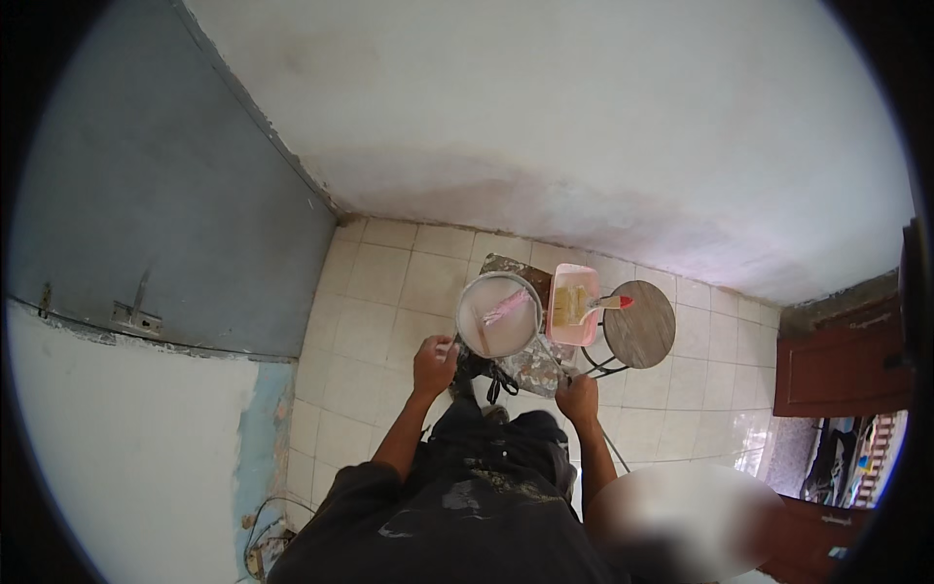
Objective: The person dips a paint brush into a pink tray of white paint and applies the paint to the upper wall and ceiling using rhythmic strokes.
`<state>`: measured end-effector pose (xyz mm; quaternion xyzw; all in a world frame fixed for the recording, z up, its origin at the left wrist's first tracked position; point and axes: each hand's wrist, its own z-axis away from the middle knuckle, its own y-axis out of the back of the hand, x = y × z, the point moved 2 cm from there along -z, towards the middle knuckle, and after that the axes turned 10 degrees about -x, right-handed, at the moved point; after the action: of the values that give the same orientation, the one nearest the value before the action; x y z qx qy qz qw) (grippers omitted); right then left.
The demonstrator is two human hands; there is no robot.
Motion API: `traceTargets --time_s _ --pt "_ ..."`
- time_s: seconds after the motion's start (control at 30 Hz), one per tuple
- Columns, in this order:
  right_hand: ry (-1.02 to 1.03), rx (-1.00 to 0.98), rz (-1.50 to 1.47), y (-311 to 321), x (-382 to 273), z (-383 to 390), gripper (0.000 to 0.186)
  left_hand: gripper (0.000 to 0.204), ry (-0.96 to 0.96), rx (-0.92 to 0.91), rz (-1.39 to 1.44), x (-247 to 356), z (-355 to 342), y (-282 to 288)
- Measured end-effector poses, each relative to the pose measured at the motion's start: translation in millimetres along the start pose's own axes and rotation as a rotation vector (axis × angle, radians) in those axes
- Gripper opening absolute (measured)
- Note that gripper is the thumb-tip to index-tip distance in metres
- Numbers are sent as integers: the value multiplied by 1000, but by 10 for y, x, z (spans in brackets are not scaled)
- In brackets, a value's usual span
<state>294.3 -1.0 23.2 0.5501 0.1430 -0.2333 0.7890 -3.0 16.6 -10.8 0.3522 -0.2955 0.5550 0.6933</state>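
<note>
A round bucket point(471, 295) of white paint stands on the tiled floor ahead of me, with a pink stirring stick point(506, 308) lying in the paint. My left hand point(434, 363) is at the bucket's near left rim, fingers closed on a small white thing that I cannot make out. My right hand point(581, 398) is closed by the bucket's near right side, and a thin rod seems to run through it. Right of the bucket sits a pink tray point(558, 329) with a flat brush point(582, 309) with a red-tipped handle across it.
A round grey stool point(642, 329) on thin metal legs stands right of the tray. A paint-spattered sheet point(530, 368) lies under the bucket. Stained white wall ahead, grey-blue wall at left, brown wooden door point(842, 365) at right. Cables point(261, 530) lie at lower left.
</note>
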Motion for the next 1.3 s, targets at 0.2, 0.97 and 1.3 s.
traceTargets --time_s 0.2,0.97,1.3 --pt "32 -104 10 -288 -171 -553 24 41 -489 184 -528 436 -321 93" --pt "454 -303 -57 -282 44 -1427 28 41 -318 380 -498 235 -185 -747" --pt "202 -549 -198 -150 473 -1238 30 35 -341 351 -438 216 -283 -622"
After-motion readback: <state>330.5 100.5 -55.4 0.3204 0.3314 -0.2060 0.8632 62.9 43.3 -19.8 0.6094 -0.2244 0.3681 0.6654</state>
